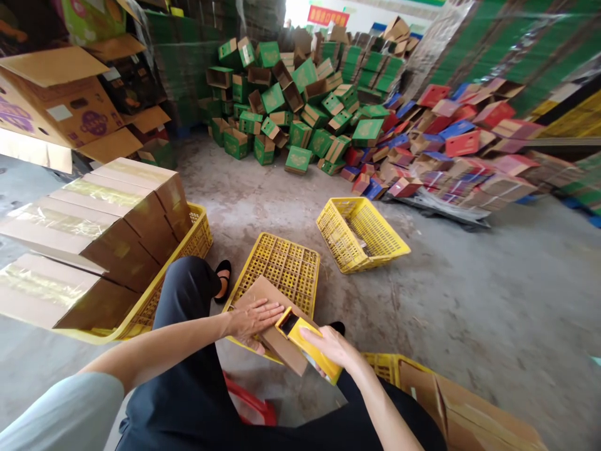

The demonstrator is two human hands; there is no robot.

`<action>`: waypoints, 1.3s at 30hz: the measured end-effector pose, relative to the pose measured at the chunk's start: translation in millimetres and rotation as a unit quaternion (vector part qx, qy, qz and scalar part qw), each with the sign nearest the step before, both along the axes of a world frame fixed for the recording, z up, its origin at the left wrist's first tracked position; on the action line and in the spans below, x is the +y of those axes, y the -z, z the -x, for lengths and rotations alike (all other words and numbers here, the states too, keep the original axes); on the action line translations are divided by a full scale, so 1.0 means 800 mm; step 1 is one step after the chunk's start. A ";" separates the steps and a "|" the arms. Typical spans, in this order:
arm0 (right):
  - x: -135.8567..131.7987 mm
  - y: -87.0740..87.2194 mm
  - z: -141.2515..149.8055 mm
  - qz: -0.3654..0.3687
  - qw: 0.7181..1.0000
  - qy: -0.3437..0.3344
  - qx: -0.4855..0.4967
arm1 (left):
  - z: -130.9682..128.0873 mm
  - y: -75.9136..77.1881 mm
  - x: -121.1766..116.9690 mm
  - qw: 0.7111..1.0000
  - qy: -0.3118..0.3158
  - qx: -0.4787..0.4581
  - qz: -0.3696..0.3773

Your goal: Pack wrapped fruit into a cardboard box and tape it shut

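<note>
Taped cartons [94, 250] are stacked in a yellow crate [197, 241] at left. A flat cardboard box [270, 316] is pressed onto an overturned crate [282, 266] by the left hand [251, 319], fingers spread, while a yellow tape dispenser [307, 341] is gripped by the right hand [331, 347], fingers curled.

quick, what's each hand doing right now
Left hand: open, flat on the cardboard box.
Right hand: closed on the yellow tape dispenser.
</note>
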State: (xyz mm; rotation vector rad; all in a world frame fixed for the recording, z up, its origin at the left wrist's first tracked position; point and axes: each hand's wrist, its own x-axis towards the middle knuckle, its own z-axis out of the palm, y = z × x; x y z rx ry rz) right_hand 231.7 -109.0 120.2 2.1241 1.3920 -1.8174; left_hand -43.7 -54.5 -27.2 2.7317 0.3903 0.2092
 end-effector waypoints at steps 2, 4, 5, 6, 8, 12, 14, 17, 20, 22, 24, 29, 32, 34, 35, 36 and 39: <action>-0.006 -0.004 -0.007 -0.005 1.000 -0.015 -0.004 | 0.000 0.000 0.001 1.000 0.002 -0.001 0.001; -0.013 -0.007 -0.021 -0.012 1.000 -0.013 -0.013 | -0.001 0.000 0.001 1.000 0.002 -0.003 0.003; -0.017 -0.007 -0.028 -0.013 1.000 -0.010 -0.015 | -0.001 0.000 0.001 1.000 0.001 -0.004 0.004; -0.021 -0.007 -0.035 -0.012 1.000 -0.008 -0.016 | -0.002 0.000 0.001 1.000 0.001 -0.003 0.004; -0.028 -0.004 -0.046 -0.009 1.000 -0.012 -0.017 | -0.003 0.000 0.000 1.000 -0.001 0.002 0.004; -0.034 0.008 -0.052 -0.019 0.999 -0.027 -0.029 | -0.006 -0.001 -0.004 1.000 -0.001 0.024 -0.005; -0.034 0.012 -0.050 -0.026 0.999 -0.025 -0.035 | -0.010 -0.003 -0.011 0.999 -0.013 0.025 -0.020; -0.034 0.015 -0.048 -0.025 0.999 -0.025 -0.040 | -0.025 -0.008 -0.022 0.999 -0.021 0.015 -0.039; -0.034 0.014 -0.049 -0.021 0.999 -0.024 -0.045 | -0.043 -0.014 -0.029 0.999 0.002 0.004 -0.037; -0.035 0.013 -0.050 -0.015 0.999 -0.021 -0.044 | -0.052 -0.016 -0.031 0.999 0.009 0.000 -0.036; -0.036 0.013 -0.050 -0.011 0.999 -0.016 -0.036 | -0.055 -0.016 -0.029 0.999 0.008 0.001 -0.039; -0.040 0.016 -0.050 -0.022 1.000 0.003 -0.021 | -0.052 -0.012 -0.022 1.000 0.014 0.017 -0.022; -0.044 0.013 -0.054 -0.028 0.999 0.010 -0.026 | -0.053 -0.010 -0.018 1.000 0.024 0.019 -0.003; -0.050 0.009 -0.063 -0.025 0.999 0.010 -0.029 | -0.055 -0.009 -0.017 1.000 0.025 0.019 0.005; -0.053 0.006 -0.069 -0.020 0.999 0.009 -0.028 | -0.056 -0.010 -0.017 1.000 0.024 0.019 0.008; -0.057 0.002 -0.075 -0.012 1.000 0.009 -0.025 | -0.056 -0.010 -0.017 0.999 0.023 0.019 0.011; -0.068 -0.005 -0.090 0.014 1.000 0.012 -0.017 | -0.057 -0.012 -0.019 0.999 0.022 0.025 0.020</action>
